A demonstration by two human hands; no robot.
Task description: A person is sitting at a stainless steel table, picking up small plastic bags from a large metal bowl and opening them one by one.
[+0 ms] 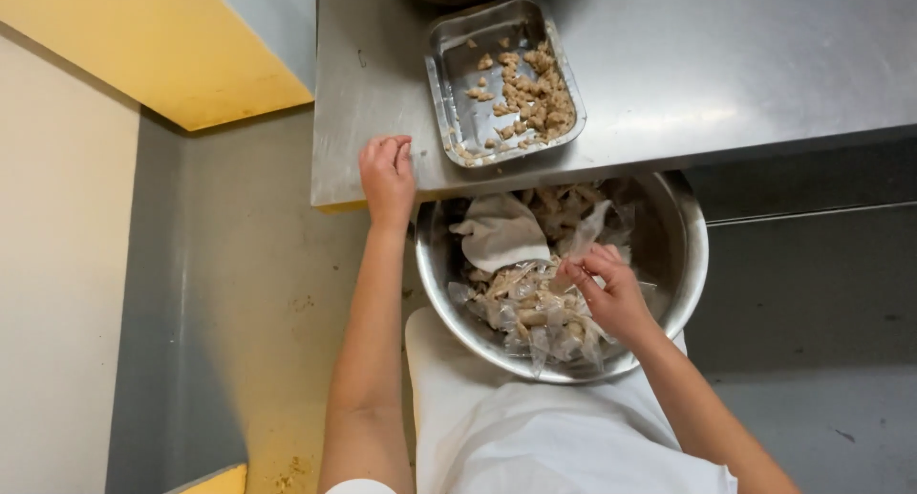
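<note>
Round steel bowl on the lap, holding crumpled clear wrappers and brownish pieces

Shiny metal bowl, brushed steel table, clear plastic wrappers
</note>
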